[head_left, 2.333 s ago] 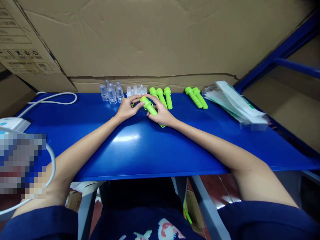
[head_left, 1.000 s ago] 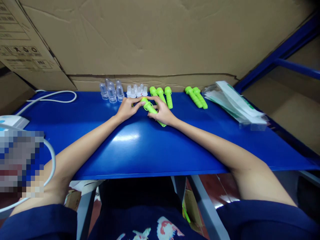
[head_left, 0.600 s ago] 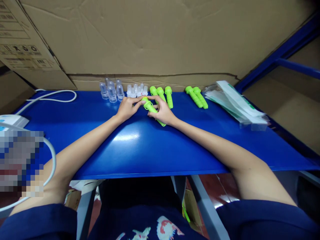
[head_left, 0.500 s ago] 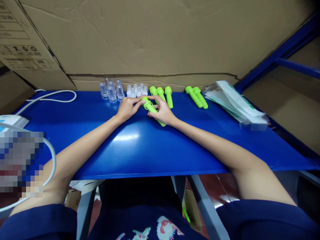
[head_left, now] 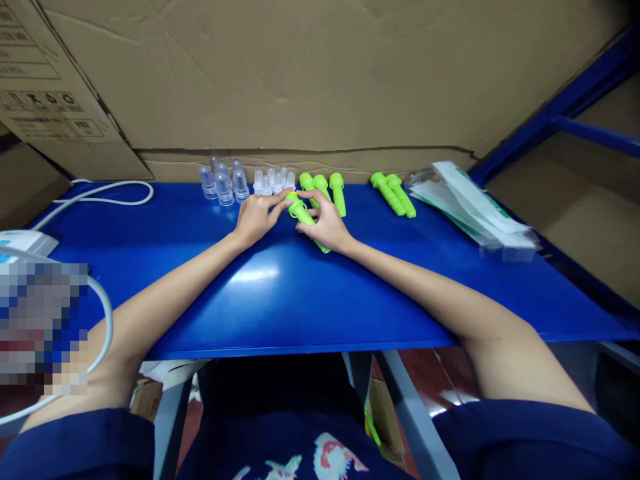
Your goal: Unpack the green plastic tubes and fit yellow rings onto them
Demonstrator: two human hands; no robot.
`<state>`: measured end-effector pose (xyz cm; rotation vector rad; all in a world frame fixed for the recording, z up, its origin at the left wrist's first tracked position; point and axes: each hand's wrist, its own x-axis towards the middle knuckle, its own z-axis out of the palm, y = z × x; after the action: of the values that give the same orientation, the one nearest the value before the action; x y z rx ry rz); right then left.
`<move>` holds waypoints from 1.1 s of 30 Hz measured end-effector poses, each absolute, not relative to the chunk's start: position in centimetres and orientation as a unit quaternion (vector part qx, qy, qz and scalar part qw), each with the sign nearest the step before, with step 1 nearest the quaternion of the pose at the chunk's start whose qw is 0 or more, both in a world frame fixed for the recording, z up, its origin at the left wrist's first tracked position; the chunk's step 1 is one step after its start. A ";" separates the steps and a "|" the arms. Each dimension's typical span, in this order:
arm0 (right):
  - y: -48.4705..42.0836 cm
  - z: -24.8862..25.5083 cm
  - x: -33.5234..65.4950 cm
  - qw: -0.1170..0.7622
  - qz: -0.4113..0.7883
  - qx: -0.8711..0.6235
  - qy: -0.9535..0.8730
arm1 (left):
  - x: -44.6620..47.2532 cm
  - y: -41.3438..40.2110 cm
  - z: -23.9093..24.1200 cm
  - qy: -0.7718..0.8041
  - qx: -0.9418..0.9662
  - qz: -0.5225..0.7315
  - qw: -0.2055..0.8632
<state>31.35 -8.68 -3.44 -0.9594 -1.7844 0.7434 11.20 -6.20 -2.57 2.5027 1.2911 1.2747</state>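
Along the back edge of the surface [head_left: 310, 293], left of its middle, stand clear containers [head_left: 223, 185] and then smaller clear pieces [head_left: 271, 181], beyond the person's left hand [head_left: 254, 220], whose thumb and fingertips pinch the head of a slanted green tube [head_left: 303, 215]. The right hand [head_left: 330, 225] grips its body, nearer the surface's back edge than its front; behind rest 3 matching tubes [head_left: 338, 194], then 2 more [head_left: 389, 195], then plastic bags [head_left: 473, 208] towards the back right corner.

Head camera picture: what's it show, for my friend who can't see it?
A person's right hand has a green tube in its grip over a blue table, with the left hand at the tube's top end. Behind, tall clear pieces and small clear pieces stand near cardboard; to their right lie five more green tubes, then plastic bags.
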 end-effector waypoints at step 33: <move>-8.7 -3.8 31.0 0.507 0.270 -0.395 -0.717 | 11.5 -7.1 -1.9 0.429 0.801 0.417 0.021</move>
<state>31.04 -8.67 -3.78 -0.9530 -1.7285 0.6510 11.53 -7.07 -1.89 2.4821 1.3306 1.2932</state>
